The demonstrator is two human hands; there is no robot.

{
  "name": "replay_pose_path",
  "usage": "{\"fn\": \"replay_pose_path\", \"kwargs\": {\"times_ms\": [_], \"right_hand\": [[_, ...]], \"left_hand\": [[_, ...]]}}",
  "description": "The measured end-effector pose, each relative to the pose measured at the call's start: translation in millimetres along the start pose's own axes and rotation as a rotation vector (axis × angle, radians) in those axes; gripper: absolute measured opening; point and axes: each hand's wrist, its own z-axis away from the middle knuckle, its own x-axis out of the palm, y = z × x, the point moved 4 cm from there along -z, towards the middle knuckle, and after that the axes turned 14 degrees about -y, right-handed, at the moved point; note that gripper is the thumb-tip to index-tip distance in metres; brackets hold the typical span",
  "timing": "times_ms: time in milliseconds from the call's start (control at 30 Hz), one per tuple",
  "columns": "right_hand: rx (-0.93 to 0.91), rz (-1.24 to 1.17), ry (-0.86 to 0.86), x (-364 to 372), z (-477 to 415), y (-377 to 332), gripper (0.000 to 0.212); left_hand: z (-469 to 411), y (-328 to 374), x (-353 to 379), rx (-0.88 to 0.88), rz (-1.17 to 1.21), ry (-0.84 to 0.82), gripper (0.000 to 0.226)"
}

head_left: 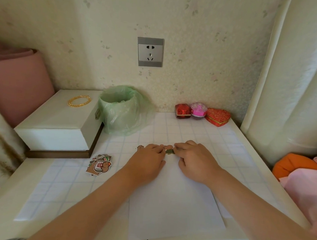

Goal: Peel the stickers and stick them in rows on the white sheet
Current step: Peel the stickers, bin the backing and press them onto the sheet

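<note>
White sheet (172, 193) lies flat; at its far end left hand (148, 161) and right hand (194, 159), fingers curled, pinch a small dark sticker (169, 152) between them, its picture unreadable. A second sticker (140, 147) peeks half-hidden past the left knuckles.

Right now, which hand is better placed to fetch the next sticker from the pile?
Left. The sticker pile lies left of the white sheet, on the side of the left hand; the right hand would have to reach across it. Both appear to pinch one sticker first.
</note>
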Motion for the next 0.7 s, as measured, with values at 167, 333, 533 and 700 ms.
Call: {"fn": "replay_pose_path", "kwargs": {"times_ms": [167,333,533,700], "right_hand": [[0.017,-0.060,0.021,1.7,2.6,2.6,0.036],[0.038,-0.067,0.045,-2.4,6.1,3.0,0.033],[0.092,-0.029,0.045,-13.2,2.4,-6.7,0.032],[0.045,-0.206,0.061,-27.2,-14.3,-43.9,0.029]], "left_hand": [[10.6,8.1,-3.3,0.043,0.075,0.123,0.056],[10.5,7.7,-0.7,0.036,0.141,0.174,0.055],[20.0,-6.0,-4.0,0.052,0.365,0.240,0.045],[44.3,-28.8,-20.7,-0.012,0.443,0.308,0.042]]}}
